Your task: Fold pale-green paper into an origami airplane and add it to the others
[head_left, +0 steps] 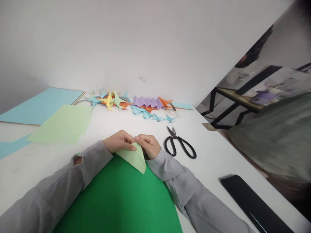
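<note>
A pale green sheet of paper [134,158], folded to a point at its lower corner, is held between both hands above a dark green sheet [121,197]. My left hand [121,141] is closed on its upper left part, with fingers laid across the paper. At the top edge my right hand [148,145] pinches the paper between thumb and fingers. Creases run across the folded paper near its right side. The fingers of my right hand behind the paper are partly hidden.
Black-handled scissors [178,144] lie partly open to the right. Folded paper cranes [111,100] and a purple pleated strip [148,102] line the wall. Light green [63,124] and blue sheets [41,105] lie left. A black oblong object [255,204] rests near the right edge.
</note>
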